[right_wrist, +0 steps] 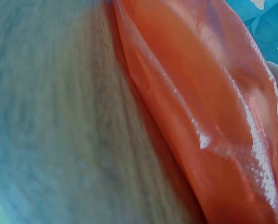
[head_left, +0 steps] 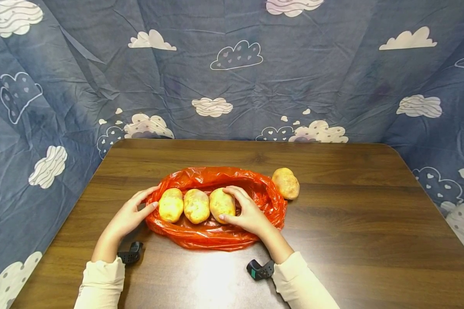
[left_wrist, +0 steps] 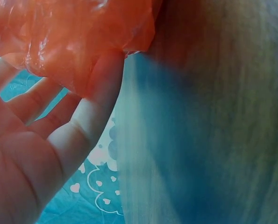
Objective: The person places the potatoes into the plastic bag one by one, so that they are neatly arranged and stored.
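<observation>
Three yellow-brown potatoes lie in a row inside a red plastic bag (head_left: 205, 240), its mouth spread wide on the table: a left potato (head_left: 171, 206), a middle potato (head_left: 196, 207) and a right potato (head_left: 221, 205). My right hand (head_left: 248, 213) holds the right potato, thumb at its near side and fingers over its far side. At the bag's left end rests my left hand (head_left: 130, 214), thumb and fingers apart and fairly straight at the rim. Red film (left_wrist: 78, 37) covers some of its fingertips in the left wrist view. The right wrist view shows mostly bag film (right_wrist: 195, 121).
Another potato (head_left: 285, 183) sits outside the bag, by its far right edge. The brown wooden table (head_left: 363, 231) extends on both sides. Dark blue cloth (head_left: 294, 86) with cloud prints hangs behind it. Black wrist straps (head_left: 260, 270) show beside both forearms.
</observation>
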A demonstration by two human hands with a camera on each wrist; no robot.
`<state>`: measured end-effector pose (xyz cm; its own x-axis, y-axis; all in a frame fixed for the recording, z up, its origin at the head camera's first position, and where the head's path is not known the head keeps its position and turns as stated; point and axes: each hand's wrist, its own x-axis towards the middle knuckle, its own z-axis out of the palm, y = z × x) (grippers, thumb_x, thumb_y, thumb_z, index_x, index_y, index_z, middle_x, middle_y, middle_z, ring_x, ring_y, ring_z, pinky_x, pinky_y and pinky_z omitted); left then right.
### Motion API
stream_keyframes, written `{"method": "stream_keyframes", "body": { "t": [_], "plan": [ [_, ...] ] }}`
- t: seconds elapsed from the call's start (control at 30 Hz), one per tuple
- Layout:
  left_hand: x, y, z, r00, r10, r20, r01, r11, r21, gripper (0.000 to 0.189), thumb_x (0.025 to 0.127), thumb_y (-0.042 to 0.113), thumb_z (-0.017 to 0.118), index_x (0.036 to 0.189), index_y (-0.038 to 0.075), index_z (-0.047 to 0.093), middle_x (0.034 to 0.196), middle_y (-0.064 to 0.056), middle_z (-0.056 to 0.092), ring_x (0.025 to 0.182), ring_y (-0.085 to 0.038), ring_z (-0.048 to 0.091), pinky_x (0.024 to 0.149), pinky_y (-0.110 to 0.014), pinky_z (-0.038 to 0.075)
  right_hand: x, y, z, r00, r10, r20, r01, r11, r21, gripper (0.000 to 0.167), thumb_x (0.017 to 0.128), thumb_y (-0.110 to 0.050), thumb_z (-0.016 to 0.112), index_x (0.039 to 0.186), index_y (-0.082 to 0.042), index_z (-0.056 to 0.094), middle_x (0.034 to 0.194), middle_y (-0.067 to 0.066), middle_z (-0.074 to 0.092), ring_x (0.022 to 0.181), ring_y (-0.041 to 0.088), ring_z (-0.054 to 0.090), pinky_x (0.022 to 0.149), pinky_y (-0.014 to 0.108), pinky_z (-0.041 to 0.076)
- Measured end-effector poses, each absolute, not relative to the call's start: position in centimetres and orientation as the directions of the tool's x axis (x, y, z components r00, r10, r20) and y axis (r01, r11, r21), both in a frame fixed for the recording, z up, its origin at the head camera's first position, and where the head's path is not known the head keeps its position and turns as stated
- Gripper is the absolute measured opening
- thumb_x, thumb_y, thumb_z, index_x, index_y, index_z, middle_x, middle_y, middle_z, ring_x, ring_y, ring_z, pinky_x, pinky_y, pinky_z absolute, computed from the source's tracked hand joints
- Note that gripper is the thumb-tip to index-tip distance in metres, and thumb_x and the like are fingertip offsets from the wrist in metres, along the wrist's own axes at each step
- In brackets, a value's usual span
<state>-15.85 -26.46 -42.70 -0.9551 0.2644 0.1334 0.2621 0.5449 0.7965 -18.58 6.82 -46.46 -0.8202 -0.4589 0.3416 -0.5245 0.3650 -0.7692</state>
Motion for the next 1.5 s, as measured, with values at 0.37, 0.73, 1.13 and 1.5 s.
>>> {"method": "stream_keyframes", "body": {
  "t": [0.37,0.73,1.13,1.5],
  "plan": [
    [-15.9,-26.3,-42.6,-0.952,0.266,0.150,0.279,0.555,0.784,0.043,0.090,0.013,0.054,0.131,0.003,0.043,0.124,-0.019,0.045,0.114,-0.031,0.039,0.092,-0.049,0.029,-18.3,6.9,-46.2,-0.830,-0.454,0.325,-0.511,0.385,-0.768,0.065,0.071,-0.027,0.076,0.127,-0.012,0.047,0.132,0.010,0.039,0.120,0.019,0.037,0.098,0.039,0.030],
    [-15.9,-26.5,-42.5,-0.955,0.264,0.132,0.262,0.553,0.791,0.045,0.090,0.014,0.055,0.132,0.002,0.042,0.126,-0.021,0.043,0.115,-0.033,0.038,0.092,-0.050,0.029,-18.3,6.9,-45.1,-0.802,-0.457,0.385,-0.560,0.350,-0.751,0.063,0.072,-0.023,0.076,0.126,-0.008,0.047,0.131,0.012,0.041,0.121,0.015,0.036,0.098,0.036,0.030],
    [-15.8,-26.6,-42.6,-0.954,0.268,0.136,0.266,0.540,0.799,0.045,0.090,0.013,0.055,0.132,0.003,0.043,0.125,-0.020,0.043,0.115,-0.033,0.038,0.093,-0.051,0.027,-18.0,8.1,-42.4,-0.763,-0.415,0.496,-0.632,0.318,-0.707,0.065,0.071,-0.018,0.076,0.127,-0.005,0.046,0.129,0.004,0.044,0.122,0.018,0.036,0.101,0.033,0.025],
    [-15.8,-26.6,-42.6,-0.958,0.261,0.119,0.249,0.548,0.799,0.045,0.090,0.015,0.055,0.132,0.005,0.043,0.124,-0.020,0.044,0.114,-0.033,0.039,0.092,-0.051,0.029,-16.5,9.9,-38.4,-0.807,-0.303,0.508,-0.588,0.321,-0.743,0.063,0.069,-0.001,0.075,0.124,0.005,0.045,0.125,0.017,0.046,0.117,0.027,0.040,0.098,0.037,0.029]
  ]
}}
